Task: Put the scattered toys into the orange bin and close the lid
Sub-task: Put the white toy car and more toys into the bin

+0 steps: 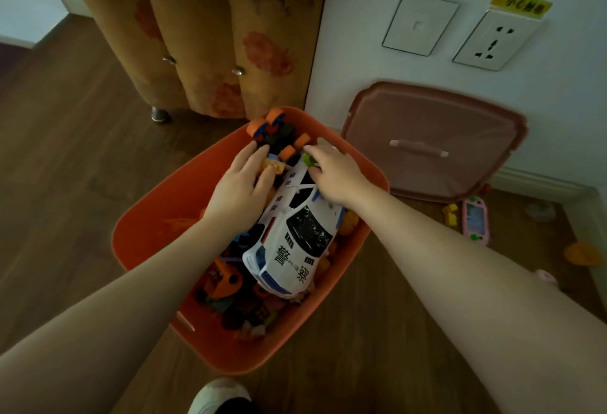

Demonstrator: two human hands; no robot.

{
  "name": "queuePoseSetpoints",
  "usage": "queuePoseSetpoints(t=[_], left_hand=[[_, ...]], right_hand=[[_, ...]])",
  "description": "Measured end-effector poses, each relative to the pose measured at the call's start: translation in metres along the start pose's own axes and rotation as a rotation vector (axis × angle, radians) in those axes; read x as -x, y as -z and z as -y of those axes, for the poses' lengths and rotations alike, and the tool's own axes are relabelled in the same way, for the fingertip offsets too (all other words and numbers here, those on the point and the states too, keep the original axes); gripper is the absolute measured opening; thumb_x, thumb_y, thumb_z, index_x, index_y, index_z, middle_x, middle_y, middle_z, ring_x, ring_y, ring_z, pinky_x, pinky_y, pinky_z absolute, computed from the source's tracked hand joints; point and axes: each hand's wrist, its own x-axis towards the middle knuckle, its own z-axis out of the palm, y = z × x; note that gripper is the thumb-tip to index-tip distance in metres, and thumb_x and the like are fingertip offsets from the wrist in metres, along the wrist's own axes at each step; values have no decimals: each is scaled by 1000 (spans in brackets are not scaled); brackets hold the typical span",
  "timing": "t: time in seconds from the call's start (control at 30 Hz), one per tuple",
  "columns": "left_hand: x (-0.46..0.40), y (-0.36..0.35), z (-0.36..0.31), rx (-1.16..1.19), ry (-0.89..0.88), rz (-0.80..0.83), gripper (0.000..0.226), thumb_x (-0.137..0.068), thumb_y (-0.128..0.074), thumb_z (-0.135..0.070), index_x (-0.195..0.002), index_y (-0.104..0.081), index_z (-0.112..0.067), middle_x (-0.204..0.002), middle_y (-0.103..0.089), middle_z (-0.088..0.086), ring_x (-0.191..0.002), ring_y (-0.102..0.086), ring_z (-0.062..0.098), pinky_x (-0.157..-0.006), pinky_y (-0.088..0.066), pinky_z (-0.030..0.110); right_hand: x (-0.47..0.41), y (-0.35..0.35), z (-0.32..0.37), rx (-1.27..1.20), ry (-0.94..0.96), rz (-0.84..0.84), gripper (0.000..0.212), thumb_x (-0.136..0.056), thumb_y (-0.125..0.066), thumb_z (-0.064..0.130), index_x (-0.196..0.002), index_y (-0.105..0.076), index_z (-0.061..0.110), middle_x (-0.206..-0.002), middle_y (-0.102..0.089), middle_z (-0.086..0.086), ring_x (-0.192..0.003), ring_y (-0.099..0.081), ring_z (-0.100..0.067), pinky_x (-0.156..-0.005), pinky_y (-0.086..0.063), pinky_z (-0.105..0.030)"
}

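My two hands are down in the orange bin (pixel 154 243), which sits on the wood floor (pixel 65 167) and is full of toys. A big white police car (pixel 292 243) lies on top of the pile. At the far end of the bin is a black truck with orange wheels (pixel 279 133).

My left hand (pixel 241 183) rests on the toys beside the car. Its fingers are bent over a small orange toy (pixel 274 165), but I cannot tell if its grip holds the toy. My right hand (pixel 331 172) lies on the back end of the car. Its fingers touch a little green toy (pixel 308 160), and I cannot tell if that grip is tight.

The lid (pixel 430 141) is off and leans on the wall (pixel 361 36) just behind the bin. A pink game toy (pixel 476 221), a yellow toy (pixel 450 213) and an orange toy (pixel 584 254) lie on the floor to the right.
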Motion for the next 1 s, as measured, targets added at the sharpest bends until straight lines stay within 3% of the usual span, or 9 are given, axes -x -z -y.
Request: queuePoseSetpoints(t=[0.17,0.3,0.4,0.5,0.7,0.77,0.83,0.93,1.0], left_hand=[[-15,-1,-3,-168,136,1,48,-97,-33,-37,-143,-32,-20,-156,-14,4,-142,-11,26,-114,-15,46],[-20,-9,-11,-292,-118,-184,54,-95,-42,-29,-145,-23,-20,-157,-9,7,-143,-7,28,-113,-11,44],[-42,-15,-17,-423,-152,-6,56,-98,-33,-40,-148,-13,-28,-158,-4,3,-144,-2,25,-114,-6,43],[-55,-20,-13,-450,-83,219,53,-97,-22,-47,-147,-13,-34,-155,-20,0,-142,-13,24,-112,-16,45],[-48,-20,-4,-482,29,354,58,-96,-20,-52,-147,-1,-34,-156,-15,-1,-143,-6,23,-112,-15,46],[-48,-17,-14,-511,63,369,57,-96,-18,-50,-148,-5,-31,-156,-14,2,-143,-5,25,-113,-12,46],[-44,-18,-30,-509,9,257,51,-98,-18,-45,-145,-24,-26,-155,-18,6,-143,-8,27,-112,-11,47],[-33,-31,-63,-350,-230,88,43,-98,-29,-34,-133,-48,-17,-150,-30,8,-141,-15,25,-113,-15,46],[-24,-48,-90,-297,-419,131,39,-96,-39,-29,-129,-52,-13,-146,-38,7,-140,-20,24,-113,-16,42]], right_hand=[[12,1,-10,-80,89,38,53,-99,-37,19,-148,-18,17,-157,-15,-8,-145,-6,-22,-118,-8,-38],[15,5,-11,-179,85,60,52,-97,-40,19,-147,-24,16,-154,-25,-9,-141,-24,-24,-115,-21,-42],[17,5,-13,-119,96,24,54,-97,-42,19,-147,-22,11,-155,-19,-10,-143,-15,-24,-117,-15,-39],[13,3,-18,-38,102,40,50,-99,-36,21,-147,-25,12,-157,-14,-7,-145,-6,-21,-118,-11,-39],[12,1,-18,-63,94,63,44,-101,-31,24,-145,-31,15,-157,-13,-4,-145,-2,-20,-115,-5,-34],[20,3,-22,-118,94,27,48,-101,-33,24,-147,-23,14,-158,-10,-3,-145,-3,-17,-116,-8,-34],[30,9,-28,-116,98,-72,51,-100,-33,25,-148,-20,16,-158,-9,-3,-145,-8,-16,-115,-12,-32],[49,24,-49,-61,79,-265,46,-100,-34,24,-145,-28,16,-156,-19,-5,-143,-15,-19,-112,-12,-28],[67,34,-73,-28,52,-328,42,-99,-35,19,-141,-37,14,-154,-25,-6,-142,-18,-21,-113,-12,-29]])
